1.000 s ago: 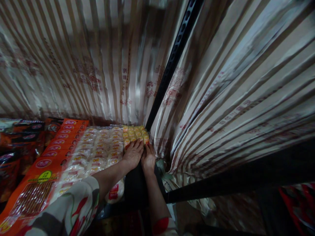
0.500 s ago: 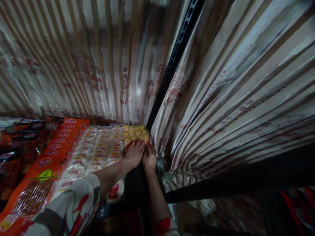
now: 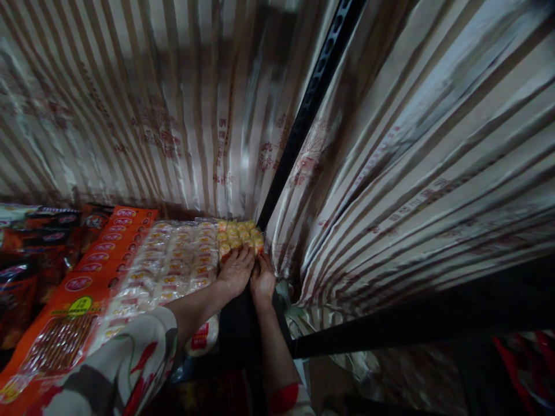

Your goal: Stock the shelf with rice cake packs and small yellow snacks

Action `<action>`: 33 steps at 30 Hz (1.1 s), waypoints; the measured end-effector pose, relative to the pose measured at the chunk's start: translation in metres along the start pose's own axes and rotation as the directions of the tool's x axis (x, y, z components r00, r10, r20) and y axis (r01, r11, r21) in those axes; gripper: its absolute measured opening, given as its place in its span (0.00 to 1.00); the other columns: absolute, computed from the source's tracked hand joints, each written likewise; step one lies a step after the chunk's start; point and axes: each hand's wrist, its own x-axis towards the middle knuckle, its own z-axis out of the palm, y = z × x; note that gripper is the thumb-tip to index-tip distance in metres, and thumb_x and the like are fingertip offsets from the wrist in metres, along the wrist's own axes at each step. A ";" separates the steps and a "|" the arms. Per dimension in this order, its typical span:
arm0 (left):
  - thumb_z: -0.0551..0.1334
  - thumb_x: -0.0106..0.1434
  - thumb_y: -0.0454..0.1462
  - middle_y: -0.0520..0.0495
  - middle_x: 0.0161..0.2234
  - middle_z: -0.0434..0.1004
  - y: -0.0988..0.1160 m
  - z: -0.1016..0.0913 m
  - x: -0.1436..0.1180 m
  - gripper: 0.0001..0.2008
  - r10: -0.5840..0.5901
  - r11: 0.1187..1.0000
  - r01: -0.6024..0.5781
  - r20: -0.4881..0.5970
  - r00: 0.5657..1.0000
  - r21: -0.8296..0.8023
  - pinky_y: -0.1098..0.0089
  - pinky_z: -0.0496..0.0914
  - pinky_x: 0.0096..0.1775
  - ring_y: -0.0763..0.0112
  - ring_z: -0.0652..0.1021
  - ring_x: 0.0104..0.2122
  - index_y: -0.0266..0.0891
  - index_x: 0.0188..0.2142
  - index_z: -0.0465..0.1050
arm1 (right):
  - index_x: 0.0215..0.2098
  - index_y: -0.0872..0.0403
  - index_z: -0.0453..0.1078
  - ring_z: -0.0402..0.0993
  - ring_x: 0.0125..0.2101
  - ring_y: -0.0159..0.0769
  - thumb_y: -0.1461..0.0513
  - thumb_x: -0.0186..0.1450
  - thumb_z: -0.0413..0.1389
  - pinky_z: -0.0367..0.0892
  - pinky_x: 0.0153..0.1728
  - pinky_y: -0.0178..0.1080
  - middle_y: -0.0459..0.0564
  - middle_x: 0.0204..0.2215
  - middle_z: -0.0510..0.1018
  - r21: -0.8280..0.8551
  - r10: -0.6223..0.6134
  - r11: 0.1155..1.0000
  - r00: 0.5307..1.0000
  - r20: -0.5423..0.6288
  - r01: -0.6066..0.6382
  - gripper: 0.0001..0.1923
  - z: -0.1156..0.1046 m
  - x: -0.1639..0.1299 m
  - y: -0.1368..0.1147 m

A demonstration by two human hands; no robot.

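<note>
Snack packs (image 3: 238, 234), yellow and orange, small and many, stand in tight rows at the right end of a shelf, hard against a black post (image 3: 303, 124) and striped foil sheeting (image 3: 411, 173). Left hand (image 3: 236, 271) lies flat, palm down, fingers spread over the near edge of the rows; right hand (image 3: 261, 280) sits beside it, thumb side touching the left, fingertips on the last pack by the post. Neither hand is clearly closed round a pack; whether any is pinched cannot be told. Judged light, with thin glossy film that is probably slippery and crushable contents, so best taken by the sides of a single pack or pushed as a block from the front edge, not squeezed from above. Pale packs (image 3: 173, 260) in clear film lie to the left, touching the yellow rows; then orange packs (image 3: 93, 263); dark bags (image 3: 26, 254) at far left. Patterned sleeve (image 3: 125, 364) covers the left forearm.
</note>
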 end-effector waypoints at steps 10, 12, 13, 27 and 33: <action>0.47 0.65 0.30 0.39 0.62 0.59 0.004 0.010 0.003 0.23 0.008 0.998 -0.005 -0.046 0.999 0.068 0.50 0.60 0.58 0.53 0.57 0.63 0.31 0.58 0.63 | 0.49 0.48 0.72 0.66 0.55 0.40 0.59 0.63 0.43 0.61 0.56 0.43 0.59 0.53 0.71 0.037 0.018 0.999 1.000 0.015 -0.018 0.21 -0.004 0.001 0.000; 0.48 0.65 0.31 0.39 0.63 0.57 0.005 0.010 0.002 0.23 0.001 0.998 0.001 -0.043 0.999 0.062 0.52 0.59 0.59 0.54 0.55 0.64 0.30 0.58 0.62 | 0.50 0.50 0.72 0.64 0.56 0.39 0.59 0.63 0.43 0.61 0.57 0.43 0.59 0.55 0.70 0.043 0.014 0.999 1.000 0.015 -0.015 0.22 -0.005 0.000 -0.001; 0.48 0.65 0.31 0.39 0.63 0.57 0.006 0.009 0.001 0.23 0.000 0.999 0.002 -0.042 0.999 0.049 0.54 0.58 0.60 0.55 0.55 0.64 0.30 0.58 0.62 | 0.50 0.52 0.72 0.64 0.57 0.40 0.60 0.63 0.42 0.60 0.57 0.43 0.60 0.55 0.69 0.046 0.014 0.999 1.000 0.007 -0.014 0.22 -0.005 0.000 -0.001; 0.45 0.67 0.31 0.33 0.61 0.60 0.031 -0.024 -0.032 0.23 -0.028 0.954 0.030 0.011 1.000 -0.297 0.59 0.59 0.60 0.56 0.61 0.61 0.26 0.59 0.60 | 0.45 0.60 0.73 0.71 0.48 0.42 0.62 0.61 0.44 0.64 0.52 0.47 0.61 0.47 0.76 0.116 0.053 0.992 0.998 -0.021 -0.050 0.21 -0.033 -0.028 -0.019; 0.45 0.66 0.32 0.34 0.59 0.63 0.049 -0.029 -0.058 0.23 0.042 0.931 -0.041 -0.007 0.999 -0.363 0.60 0.62 0.60 0.55 0.63 0.60 0.27 0.59 0.61 | 0.45 0.61 0.72 0.74 0.44 0.43 0.57 0.61 0.44 0.67 0.48 0.45 0.61 0.44 0.77 0.157 0.174 0.973 0.984 -0.023 -0.169 0.23 -0.058 -0.062 -0.031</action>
